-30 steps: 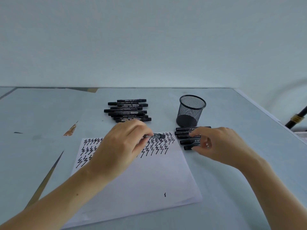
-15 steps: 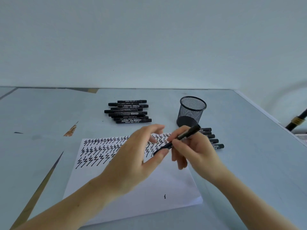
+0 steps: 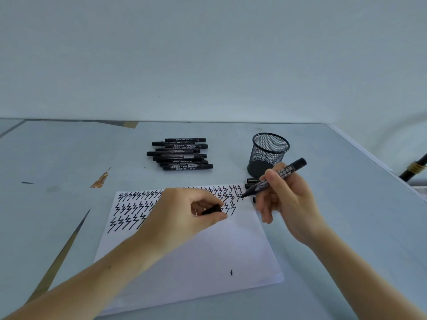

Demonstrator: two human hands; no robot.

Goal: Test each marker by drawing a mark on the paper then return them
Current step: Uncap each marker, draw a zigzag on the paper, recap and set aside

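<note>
A: Since half a second ago the hands have parted. Right hand (image 3: 286,199) has swung its marker (image 3: 276,177) round, tip now down at the right end of the upper zigzag rows on the paper (image 3: 208,250). Cannot tell whether the tip touches the sheet.

B: Grasp?

A: Fingers and thumb curled round the barrel, writing hold; rear end points up toward the right of the frame. Left hand (image 3: 184,213) rests over the middle of the sheet, pinching a short black cap (image 3: 211,209) between thumb and fingers.

B: Other markers?

A: Pile of black markers (image 3: 180,154) lying flat at centre frame, above the paper, well apart from it. Few more markers (image 3: 251,183) just off the paper's upper right corner, mostly hidden behind the right hand.

B: Holder?

A: Black mesh pen cup (image 3: 269,153) upright, right of centre, just above that hidden group.

B: Paper itself?

A: White, lying on a pale table (image 3: 346,227). Three rows of zigzag marks across its top; one small mark alone near the lower right.
</note>
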